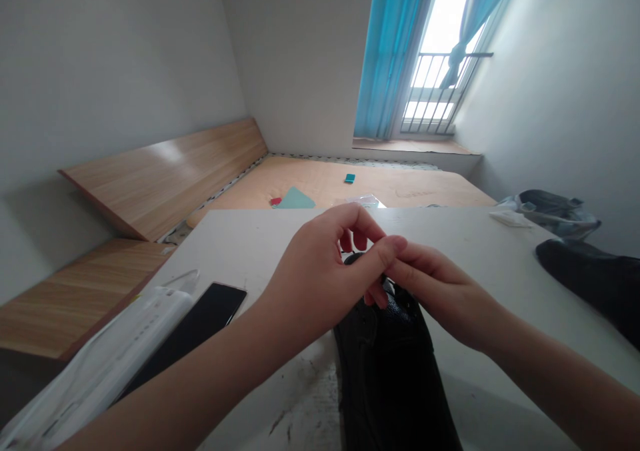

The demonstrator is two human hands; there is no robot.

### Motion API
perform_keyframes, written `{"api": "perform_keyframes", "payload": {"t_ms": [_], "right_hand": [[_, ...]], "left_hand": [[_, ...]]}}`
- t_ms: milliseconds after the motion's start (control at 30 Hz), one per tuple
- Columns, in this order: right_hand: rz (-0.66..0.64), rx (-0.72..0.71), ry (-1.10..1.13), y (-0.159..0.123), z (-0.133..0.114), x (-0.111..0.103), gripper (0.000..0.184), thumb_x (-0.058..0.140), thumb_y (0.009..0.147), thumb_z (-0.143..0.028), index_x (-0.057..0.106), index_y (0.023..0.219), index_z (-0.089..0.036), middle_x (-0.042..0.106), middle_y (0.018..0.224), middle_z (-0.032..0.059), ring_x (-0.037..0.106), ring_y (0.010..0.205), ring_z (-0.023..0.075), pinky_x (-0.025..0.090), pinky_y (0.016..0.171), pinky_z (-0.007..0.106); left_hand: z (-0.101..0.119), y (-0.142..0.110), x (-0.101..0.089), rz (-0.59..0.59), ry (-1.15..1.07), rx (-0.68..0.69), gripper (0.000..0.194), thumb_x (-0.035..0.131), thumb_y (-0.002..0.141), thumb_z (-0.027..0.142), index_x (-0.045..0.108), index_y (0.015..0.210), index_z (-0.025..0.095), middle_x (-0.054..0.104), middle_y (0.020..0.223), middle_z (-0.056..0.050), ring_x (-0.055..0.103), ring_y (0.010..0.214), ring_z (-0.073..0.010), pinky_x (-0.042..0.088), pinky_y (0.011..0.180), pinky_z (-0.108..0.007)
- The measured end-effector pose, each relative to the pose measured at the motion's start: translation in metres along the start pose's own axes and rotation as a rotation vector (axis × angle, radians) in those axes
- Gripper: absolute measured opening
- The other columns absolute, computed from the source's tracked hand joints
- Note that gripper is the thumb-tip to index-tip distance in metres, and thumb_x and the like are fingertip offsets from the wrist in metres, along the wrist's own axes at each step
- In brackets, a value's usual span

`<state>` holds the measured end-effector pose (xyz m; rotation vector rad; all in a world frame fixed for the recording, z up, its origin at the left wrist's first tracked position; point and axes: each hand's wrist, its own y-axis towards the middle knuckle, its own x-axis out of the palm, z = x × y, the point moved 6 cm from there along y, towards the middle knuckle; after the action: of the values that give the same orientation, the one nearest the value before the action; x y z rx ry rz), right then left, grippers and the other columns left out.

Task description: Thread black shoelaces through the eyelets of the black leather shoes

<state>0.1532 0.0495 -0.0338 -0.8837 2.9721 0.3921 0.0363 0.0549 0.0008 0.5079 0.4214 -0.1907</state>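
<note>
A black shoe (395, 378) stands on the white table below my hands, its heel end towards me and its toe pointing away. My left hand (325, 271) is closed over the lacing area, thumb and fingers bent in a pinch. Fingertips of my right hand (445, 294) meet the left thumb there, also pinched. Bits of a dark strand, which looks like the shoelace, show between the fingers; most of it is hidden by them. Part of the shoe's front is covered by the hands too.
On the left of the white table (255, 238) lie a black phone (215, 311) and a white power strip (130, 344). A second black shoe (590, 278) is at the right, near a grey bag (555, 211). Beyond stands a bed (320, 171) with a wooden headboard (170, 171).
</note>
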Motion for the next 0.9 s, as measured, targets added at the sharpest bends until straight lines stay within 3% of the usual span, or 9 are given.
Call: {"api": "perform_keyframes", "payload": {"t_ms": [467, 633, 733, 833, 900], "right_hand": [[-0.005, 0.055, -0.009, 0.001, 0.001, -0.001, 0.035, 0.049, 0.099, -0.041, 0.058, 0.074, -0.019, 0.056, 0.068, -0.0001, 0.053, 0.070, 0.0130, 0.044, 0.071, 0.025], [-0.022, 0.023, 0.032, 0.001, 0.000, -0.002, 0.035, 0.053, 0.097, -0.044, 0.055, 0.073, -0.019, 0.046, 0.062, -0.0036, 0.049, 0.063, 0.0116, 0.041, 0.060, 0.024], [-0.023, 0.013, 0.078, -0.001, -0.005, -0.006, 0.032, 0.049, 0.098, -0.044, 0.053, 0.077, -0.021, 0.038, 0.060, -0.0059, 0.038, 0.053, 0.0097, 0.035, 0.050, 0.023], [0.057, -0.064, -0.127, -0.005, -0.023, -0.018, 0.034, 0.045, 0.100, -0.045, 0.053, 0.077, -0.021, 0.035, 0.060, -0.0059, 0.031, 0.050, 0.0095, 0.027, 0.044, 0.022], [0.119, -0.144, -0.469, -0.009, -0.039, -0.026, 0.033, 0.043, 0.101, -0.042, 0.055, 0.078, -0.021, 0.043, 0.063, -0.0036, 0.040, 0.054, 0.0107, 0.032, 0.048, 0.024]], "left_hand": [[0.003, 0.000, 0.001, -0.054, -0.009, 0.013, 0.020, 0.057, 0.094, 0.021, 0.061, 0.074, 0.021, 0.065, 0.053, 0.007, 0.058, 0.060, -0.0128, 0.041, 0.065, -0.030], [0.000, 0.001, 0.002, -0.027, -0.035, 0.023, 0.020, 0.054, 0.095, 0.026, 0.062, 0.078, 0.021, 0.065, 0.065, 0.005, 0.057, 0.065, -0.0144, 0.042, 0.064, -0.031], [-0.002, 0.001, 0.004, -0.046, -0.098, 0.019, 0.020, 0.048, 0.098, 0.030, 0.062, 0.086, 0.022, 0.065, 0.075, 0.005, 0.059, 0.072, -0.0147, 0.042, 0.064, -0.029], [-0.006, 0.001, 0.006, -0.082, -0.036, 0.001, 0.017, 0.048, 0.097, 0.027, 0.064, 0.090, 0.023, 0.065, 0.084, 0.005, 0.059, 0.080, -0.0145, 0.042, 0.066, -0.028], [-0.009, 0.001, 0.008, -0.122, 0.000, -0.029, 0.016, 0.049, 0.096, 0.026, 0.065, 0.094, 0.024, 0.065, 0.084, 0.005, 0.059, 0.078, -0.0139, 0.042, 0.065, -0.028]]}}
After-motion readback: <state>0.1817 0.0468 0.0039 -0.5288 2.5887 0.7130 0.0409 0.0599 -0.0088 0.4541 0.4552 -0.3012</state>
